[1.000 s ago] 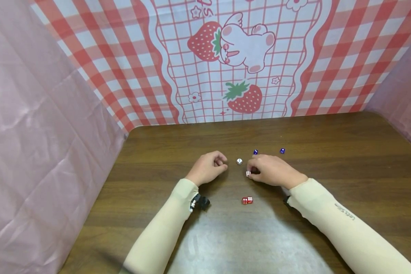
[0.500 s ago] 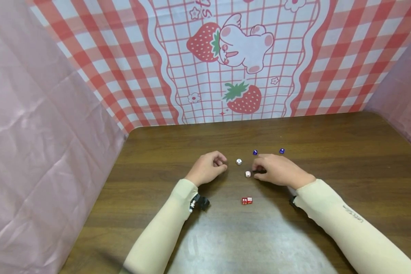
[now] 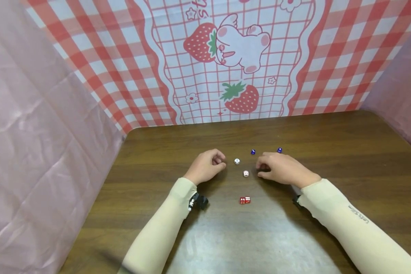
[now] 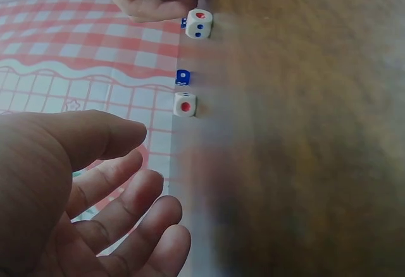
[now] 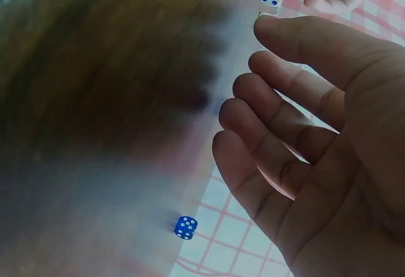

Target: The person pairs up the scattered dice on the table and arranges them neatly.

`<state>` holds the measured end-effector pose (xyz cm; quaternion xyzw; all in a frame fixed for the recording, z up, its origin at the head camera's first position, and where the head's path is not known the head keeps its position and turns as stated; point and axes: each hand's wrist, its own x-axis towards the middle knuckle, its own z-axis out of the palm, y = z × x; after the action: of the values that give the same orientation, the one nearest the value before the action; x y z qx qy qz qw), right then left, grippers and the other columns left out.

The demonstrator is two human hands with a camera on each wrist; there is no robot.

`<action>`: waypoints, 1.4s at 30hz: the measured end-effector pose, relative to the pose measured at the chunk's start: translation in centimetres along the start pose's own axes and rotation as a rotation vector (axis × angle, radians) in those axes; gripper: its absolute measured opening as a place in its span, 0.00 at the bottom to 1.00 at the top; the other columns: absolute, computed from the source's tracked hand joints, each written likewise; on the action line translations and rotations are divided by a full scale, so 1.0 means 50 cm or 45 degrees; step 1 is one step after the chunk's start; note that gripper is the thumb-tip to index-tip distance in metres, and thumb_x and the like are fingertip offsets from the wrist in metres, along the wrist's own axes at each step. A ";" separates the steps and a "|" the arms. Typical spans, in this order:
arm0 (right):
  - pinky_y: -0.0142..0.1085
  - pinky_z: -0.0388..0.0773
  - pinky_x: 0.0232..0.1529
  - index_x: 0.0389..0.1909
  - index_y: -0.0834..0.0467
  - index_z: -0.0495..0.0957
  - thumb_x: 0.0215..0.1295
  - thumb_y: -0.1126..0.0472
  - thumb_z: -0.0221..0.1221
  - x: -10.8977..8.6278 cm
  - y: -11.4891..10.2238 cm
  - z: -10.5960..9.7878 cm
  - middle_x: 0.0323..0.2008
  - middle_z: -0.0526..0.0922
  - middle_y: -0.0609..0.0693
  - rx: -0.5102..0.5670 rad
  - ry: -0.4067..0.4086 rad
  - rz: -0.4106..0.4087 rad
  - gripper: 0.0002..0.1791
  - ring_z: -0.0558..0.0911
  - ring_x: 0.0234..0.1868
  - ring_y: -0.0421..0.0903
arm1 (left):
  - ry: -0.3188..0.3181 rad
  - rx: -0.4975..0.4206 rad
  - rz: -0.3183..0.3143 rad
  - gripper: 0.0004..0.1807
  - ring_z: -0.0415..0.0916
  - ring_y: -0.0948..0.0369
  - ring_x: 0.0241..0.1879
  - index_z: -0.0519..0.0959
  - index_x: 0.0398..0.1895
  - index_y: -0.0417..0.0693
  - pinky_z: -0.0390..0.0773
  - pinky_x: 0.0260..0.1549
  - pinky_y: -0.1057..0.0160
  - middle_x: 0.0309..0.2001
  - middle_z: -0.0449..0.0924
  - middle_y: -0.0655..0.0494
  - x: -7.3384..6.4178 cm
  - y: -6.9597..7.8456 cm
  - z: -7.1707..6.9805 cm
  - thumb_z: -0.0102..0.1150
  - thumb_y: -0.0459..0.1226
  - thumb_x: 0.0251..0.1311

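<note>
Two white dice lie on the wooden table between my hands: a farther one (image 3: 237, 161) and a nearer one (image 3: 246, 174). My left hand (image 3: 205, 166) rests by the farther white die, its fingers loosely bent and nothing in them. To the right of the nearer die, my right hand (image 3: 282, 167) is apart from it and holds nothing; the right wrist view shows its relaxed fingers (image 5: 234, 157). One blue die (image 3: 253, 152) sits beyond the white ones, another blue die (image 3: 279, 150) just behind my right hand. Two red dice (image 3: 245, 200) lie side by side closer to me.
The wooden table (image 3: 150, 190) runs back to a red-and-white checked cloth (image 3: 123, 68) with strawberry prints. A pink cloth (image 3: 48, 152) hangs on the left and another on the right. Each wrist wears a small black camera (image 3: 201, 201).
My right hand has let go of the nearer white die and drawn off to the right, and the die stays on the table. The left hand keeps its place.
</note>
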<state>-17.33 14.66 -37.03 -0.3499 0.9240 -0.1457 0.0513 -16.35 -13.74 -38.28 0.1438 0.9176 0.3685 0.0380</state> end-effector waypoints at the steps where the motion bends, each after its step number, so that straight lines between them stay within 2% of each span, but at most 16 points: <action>1: 0.47 0.82 0.41 0.41 0.52 0.85 0.65 0.58 0.71 0.000 0.001 0.001 0.38 0.81 0.44 -0.001 -0.001 -0.001 0.07 0.81 0.38 0.42 | 0.000 0.004 0.004 0.11 0.79 0.61 0.41 0.83 0.50 0.49 0.79 0.46 0.59 0.40 0.83 0.58 0.002 0.002 -0.001 0.66 0.40 0.68; 10: 0.46 0.81 0.40 0.40 0.51 0.85 0.65 0.58 0.71 0.000 0.006 0.004 0.38 0.81 0.44 -0.002 -0.002 -0.009 0.06 0.80 0.37 0.41 | -0.038 0.055 0.003 0.12 0.79 0.61 0.43 0.82 0.52 0.48 0.79 0.49 0.58 0.42 0.84 0.58 0.022 0.018 0.004 0.66 0.41 0.68; 23: 0.47 0.81 0.41 0.41 0.52 0.85 0.66 0.57 0.70 0.003 0.007 0.000 0.38 0.81 0.44 0.006 -0.025 0.023 0.07 0.80 0.38 0.41 | -0.103 0.163 -0.007 0.12 0.79 0.61 0.45 0.82 0.51 0.51 0.78 0.50 0.59 0.43 0.83 0.57 0.048 0.021 0.017 0.67 0.41 0.67; 32: 0.45 0.81 0.40 0.41 0.52 0.85 0.66 0.57 0.70 0.009 0.006 0.000 0.38 0.81 0.44 0.007 -0.029 -0.003 0.07 0.80 0.37 0.41 | -0.127 0.183 0.042 0.13 0.79 0.61 0.45 0.83 0.52 0.52 0.77 0.51 0.60 0.43 0.84 0.57 0.060 0.028 0.022 0.68 0.39 0.66; 42: 0.46 0.81 0.40 0.41 0.52 0.85 0.66 0.57 0.70 0.009 0.007 0.001 0.38 0.81 0.45 0.009 -0.027 -0.003 0.06 0.80 0.37 0.41 | -0.160 0.205 0.060 0.13 0.78 0.63 0.44 0.85 0.54 0.54 0.77 0.49 0.61 0.42 0.83 0.59 0.072 0.025 0.035 0.68 0.37 0.66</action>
<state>-17.86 14.62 -37.17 -0.3523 0.9224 -0.1453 0.0624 -19.17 -10.69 -38.58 0.1906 0.9364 0.2848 0.0752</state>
